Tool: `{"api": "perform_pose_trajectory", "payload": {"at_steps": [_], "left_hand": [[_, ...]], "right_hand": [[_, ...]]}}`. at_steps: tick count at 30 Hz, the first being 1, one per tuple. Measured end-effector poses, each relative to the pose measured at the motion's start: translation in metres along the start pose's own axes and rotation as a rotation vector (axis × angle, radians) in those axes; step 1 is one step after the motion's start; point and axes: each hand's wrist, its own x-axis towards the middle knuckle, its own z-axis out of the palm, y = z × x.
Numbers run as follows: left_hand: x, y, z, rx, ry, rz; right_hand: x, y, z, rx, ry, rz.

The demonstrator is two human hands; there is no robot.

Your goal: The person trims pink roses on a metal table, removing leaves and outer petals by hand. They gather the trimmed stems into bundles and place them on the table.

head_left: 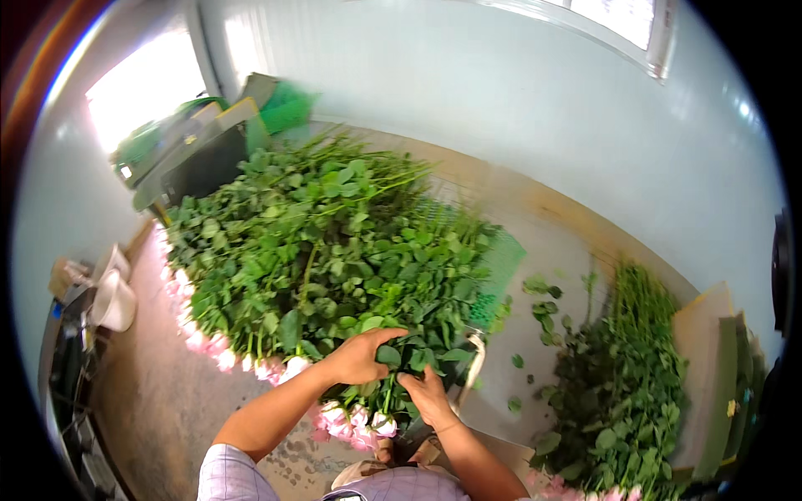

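Note:
A large heap of leafy rose stems (338,244) lies before me, its pink rose blooms (351,426) hanging over the near and left edges. My left hand (360,357) reaches over the leaves at the near side of the heap, thumb and index finger spread apart. Just right of it, my right hand (423,388) is among the leaves above the nearest blooms, thumb and finger around the stems. Leaves partly hide the fingertips, so whether either hand grips a stem is unclear.
More pink roses with long stems (626,376) lie at the right beside upright boards (702,376). Loose leaves (545,307) are scattered on the grey surface between the piles. Green netting (501,269) lies under the heap. White buckets (116,300) stand at the far left.

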Motion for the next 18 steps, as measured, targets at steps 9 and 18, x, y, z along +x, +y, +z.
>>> {"api": "perform_pose_trajectory", "payload": {"at_steps": [9, 18], "left_hand": [[-0.016, -0.038, 0.003, -0.022, 0.197, -0.167], [-0.005, -0.055, 0.047, 0.171, 0.104, -0.147]], "right_hand": [[-0.005, 0.012, -0.076, 0.160, 0.224, 0.064], [-0.040, -0.093, -0.073, 0.254, -0.074, 0.018]]}}
